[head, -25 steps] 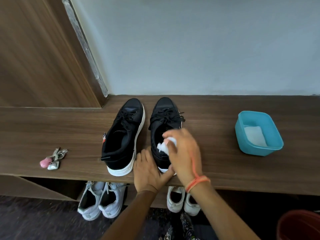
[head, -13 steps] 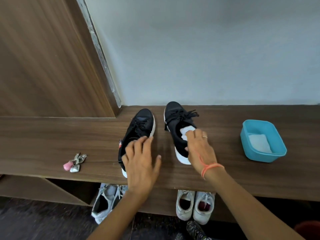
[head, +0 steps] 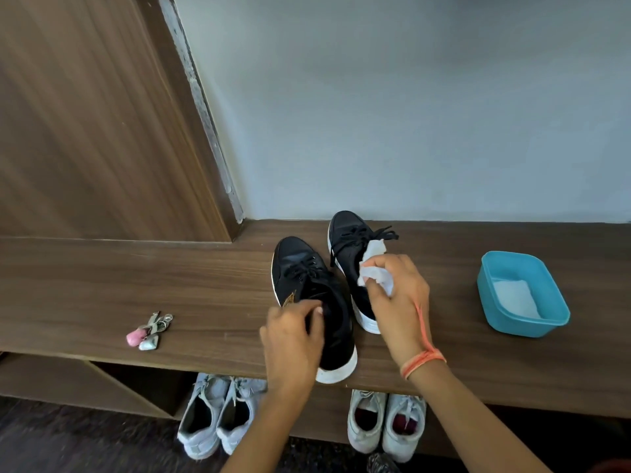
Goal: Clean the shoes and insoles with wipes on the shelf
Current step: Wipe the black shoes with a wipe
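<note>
Gripping the collar of the nearer black shoe (head: 307, 278), the left hand (head: 293, 339) has its fingers curled over the edge of the opening, near the heel. That shoe stands on the wooden shelf (head: 170, 278), its white heel close to the front edge. Just right of it and a little further back stands the second black shoe (head: 348, 240), laces loose. The right hand (head: 397, 302) hangs over this second shoe and pinches a crumpled white wipe (head: 374, 268), an orange thread (head: 421, 361) round its wrist. Well right of the nearer shoe sits a blue tub (head: 526, 327) with a folded wipe (head: 515, 298) inside. Well left of it lies a bunch of keys (head: 148, 331). Below it, under the shelf, stand grey sneakers (head: 218, 414) and white sneakers (head: 386, 421).
</note>
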